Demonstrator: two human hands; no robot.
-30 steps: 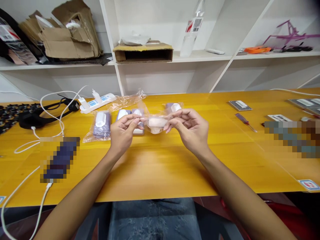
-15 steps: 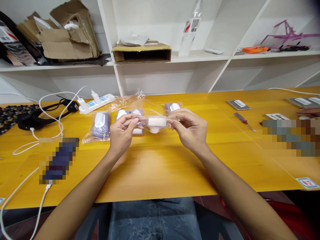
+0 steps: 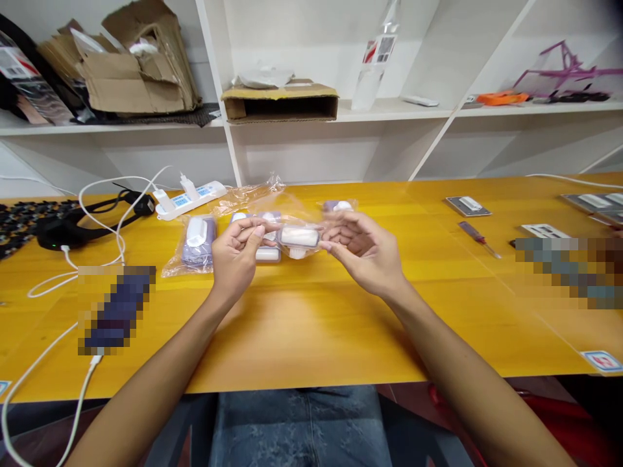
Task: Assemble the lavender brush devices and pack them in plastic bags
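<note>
Above the table, a clear plastic bag (image 3: 306, 251) with a small white-and-purple device (image 3: 299, 236) inside hangs between my hands. My left hand (image 3: 239, 251) pinches the bag's left end between thumb and fingers. At the other end, my right hand (image 3: 363, 250) has its fingers spread and slightly blurred, the thumb tip close to the bag's edge. Behind my left hand lie purple-and-white devices (image 3: 269, 253), partly covered by it. Further left rests a bagged purple device (image 3: 198, 241). Another purple device (image 3: 339, 206) shows behind my right hand.
A power strip (image 3: 192, 200), black headset (image 3: 63, 228) and cabled phone (image 3: 119, 311) occupy the left. Crumpled clear film (image 3: 250, 198) lies at the back. On the right are a screwdriver (image 3: 479, 239), a grey plate (image 3: 468, 205) and a co-worker's blurred-out arm. White shelving (image 3: 311, 149) stands behind.
My right fingers have spread from their pinch on the bag. The bagged device has shifted slightly left, while my left hand keeps its pinch.
</note>
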